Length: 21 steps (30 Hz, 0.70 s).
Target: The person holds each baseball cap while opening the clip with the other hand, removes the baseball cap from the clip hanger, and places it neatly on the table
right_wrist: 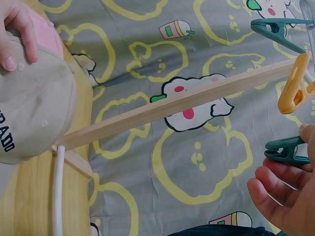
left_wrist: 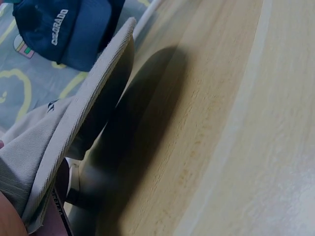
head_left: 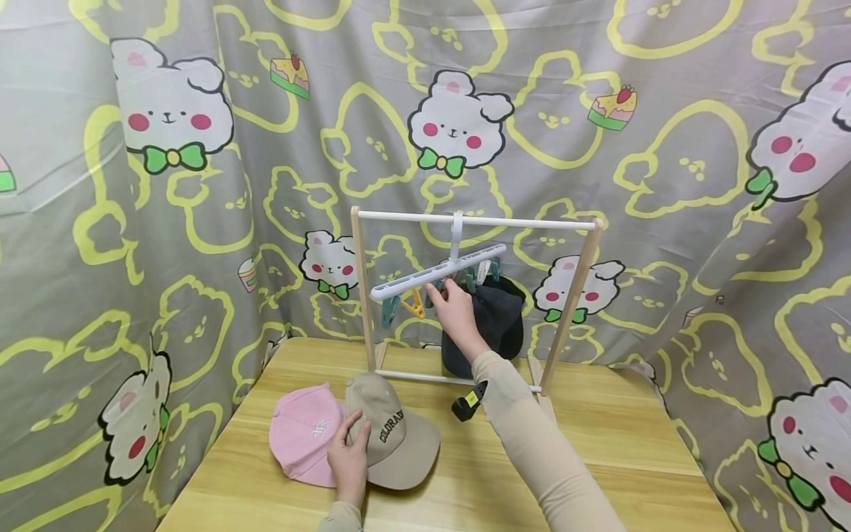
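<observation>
My left hand (head_left: pixel 349 454) grips the crown of a beige baseball cap (head_left: pixel 402 440) with dark COLORADO lettering. In the left wrist view, the cap's brim (left_wrist: pixel 83 113) stands tilted over the wooden table, casting a shadow. A pink cap (head_left: pixel 302 432) lies beside and partly behind it. Higher up, my right hand (head_left: pixel 455 310) pinches a green clothespin (right_wrist: pixel 285 150) under a pale clip hanger (head_left: pixel 439 272). Next to that hand hang a yellow clothespin (right_wrist: pixel 294 86) and another green one (head_left: pixel 390 310). A dark navy cap (head_left: pixel 495 325) hangs from the hanger's other half.
A small rack with wooden posts (head_left: pixel 570 307) and a white top rail (head_left: pixel 525 222) carries the hanger. Its lower white bar (head_left: pixel 425 377) runs just above the wooden table (head_left: pixel 618 458). Behind stands a grey patterned curtain (head_left: pixel 299 89) with rabbit faces.
</observation>
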### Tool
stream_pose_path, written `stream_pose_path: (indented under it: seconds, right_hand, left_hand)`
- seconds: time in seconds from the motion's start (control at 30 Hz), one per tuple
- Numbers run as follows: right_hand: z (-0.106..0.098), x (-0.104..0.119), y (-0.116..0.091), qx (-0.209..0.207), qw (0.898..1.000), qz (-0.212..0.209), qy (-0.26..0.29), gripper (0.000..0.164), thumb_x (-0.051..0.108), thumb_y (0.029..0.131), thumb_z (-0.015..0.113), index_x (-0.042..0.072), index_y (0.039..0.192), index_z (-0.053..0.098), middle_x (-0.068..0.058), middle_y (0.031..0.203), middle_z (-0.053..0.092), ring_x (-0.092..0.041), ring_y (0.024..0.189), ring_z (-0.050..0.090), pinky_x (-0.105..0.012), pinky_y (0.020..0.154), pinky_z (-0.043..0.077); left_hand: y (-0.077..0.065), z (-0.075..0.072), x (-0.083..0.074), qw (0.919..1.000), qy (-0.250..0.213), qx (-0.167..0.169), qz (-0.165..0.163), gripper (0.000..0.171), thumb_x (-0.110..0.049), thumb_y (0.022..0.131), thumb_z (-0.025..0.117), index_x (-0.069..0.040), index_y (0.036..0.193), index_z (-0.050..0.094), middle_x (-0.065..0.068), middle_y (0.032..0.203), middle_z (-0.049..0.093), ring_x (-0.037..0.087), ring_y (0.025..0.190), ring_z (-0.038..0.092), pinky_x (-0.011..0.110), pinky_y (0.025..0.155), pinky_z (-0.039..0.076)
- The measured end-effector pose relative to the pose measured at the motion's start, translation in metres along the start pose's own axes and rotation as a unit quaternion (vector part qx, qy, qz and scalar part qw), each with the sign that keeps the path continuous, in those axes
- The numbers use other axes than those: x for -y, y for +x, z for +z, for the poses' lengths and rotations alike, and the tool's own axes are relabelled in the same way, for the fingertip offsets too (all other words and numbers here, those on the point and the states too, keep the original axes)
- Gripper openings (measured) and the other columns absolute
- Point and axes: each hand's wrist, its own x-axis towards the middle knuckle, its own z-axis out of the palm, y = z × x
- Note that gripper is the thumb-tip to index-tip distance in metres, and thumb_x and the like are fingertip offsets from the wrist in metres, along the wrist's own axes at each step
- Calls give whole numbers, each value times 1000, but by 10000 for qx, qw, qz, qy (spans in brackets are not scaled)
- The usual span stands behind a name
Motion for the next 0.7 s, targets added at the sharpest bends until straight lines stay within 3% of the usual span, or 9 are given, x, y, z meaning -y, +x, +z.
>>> stream_pose_path:
  seconds: [0.13, 0.23, 0.3, 0.43, 0.7]
  right_hand:
    - [0, 1, 0, -22, 10000, 7, 8, 37, 42, 98, 55, 11, 79, 47, -1, 61, 49, -17, 52, 51, -27, 47, 36]
    - [0, 2, -1, -35, 10000, 8, 44, 37, 42, 98, 55, 11, 78, 47, -1, 61, 49, -17, 52, 51, -27, 47, 36]
    - [0, 2, -1, -38, 10000, 7, 49, 37, 42, 98, 55, 12, 78, 47, -1, 61, 49, -16, 51, 51, -27, 47, 36]
    - [0, 1, 0, -35, 10000, 5, 56, 38, 42, 98, 55, 11, 78, 47, -1, 61, 49, -16, 51, 51, -26, 47, 37]
    - [0, 0, 0, 8, 10000, 3, 78, 38, 42, 98, 55, 9, 80, 48, -2, 63, 50, -17, 53, 53, -26, 47, 38]
  left_hand:
    - [-1, 1, 1, 9999, 114, -35, -89, 31, -8, 83, 75, -10, 113, 72, 12, 125, 68, 2, 117, 56, 10, 102, 37]
    - [-1, 2, 1, 9998, 114, -17, -178, 31, -7, 84, 74, -8, 115, 71, 14, 127, 66, 24, 125, 56, 32, 111, 39]
    - [-2, 2, 2, 9998, 79, -7, -192, 32, -5, 84, 74, -6, 115, 70, 17, 128, 64, 32, 127, 54, 44, 112, 36]
    - [-2, 2, 2, 9999, 99, -29, -138, 32, -5, 84, 74, -4, 115, 70, 20, 128, 64, 35, 128, 53, 49, 111, 35]
    - [-4, 1, 1, 9996, 290, -43, -56, 29, -4, 84, 73, -5, 113, 71, 17, 124, 67, 33, 125, 55, 48, 110, 36]
